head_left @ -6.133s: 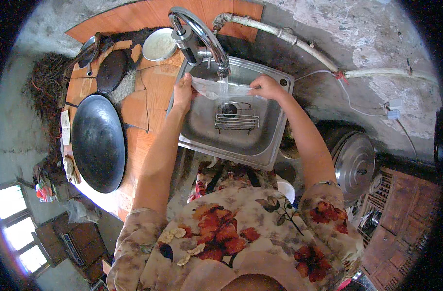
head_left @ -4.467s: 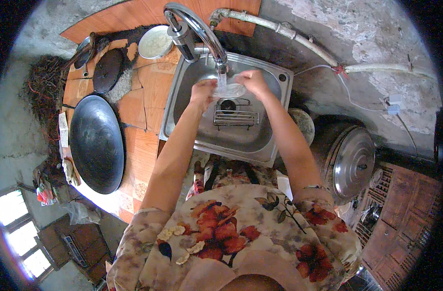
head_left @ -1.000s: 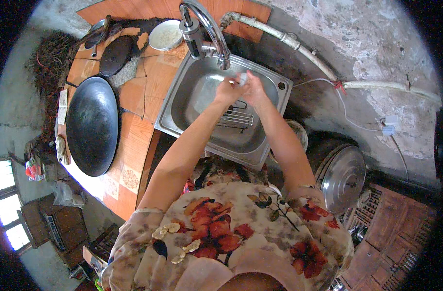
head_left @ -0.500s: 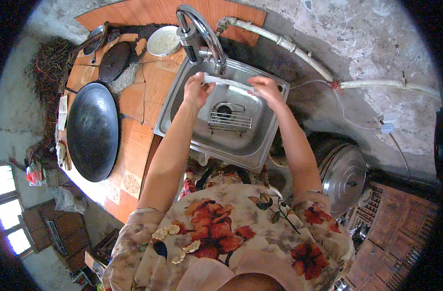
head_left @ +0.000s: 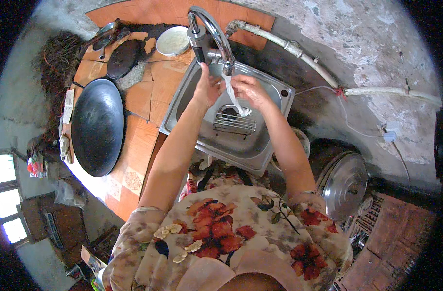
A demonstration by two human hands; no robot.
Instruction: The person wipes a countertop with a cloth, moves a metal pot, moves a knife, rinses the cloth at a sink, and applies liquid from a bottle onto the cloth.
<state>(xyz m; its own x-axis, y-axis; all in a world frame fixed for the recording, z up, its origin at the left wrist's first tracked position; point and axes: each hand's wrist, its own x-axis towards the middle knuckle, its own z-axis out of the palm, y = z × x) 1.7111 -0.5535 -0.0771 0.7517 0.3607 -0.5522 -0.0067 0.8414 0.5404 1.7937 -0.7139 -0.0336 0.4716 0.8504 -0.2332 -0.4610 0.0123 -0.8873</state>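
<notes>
A thin, limp white strip that looks like cloth or thin plastic hangs just below the spout of the chrome faucet; its lower end is bunched above the sink. On its right side my right hand has bent fingers closed against its upper part. My left hand is to the left of the strip, thumb raised towards the faucet body and fingers apart. Below both hands, a wire rack stands in the steel sink, partly over the dark drain.
Left of the sink, a large black wok lies on the tiled counter. A white bowl sits behind it near the faucet. A pale pipe runs along the wall. At right is a large pot with a metal lid.
The white strip was stretched level between both hands; now it hangs down below the spout. My hands have come closer together, and the left has let go of its end.
</notes>
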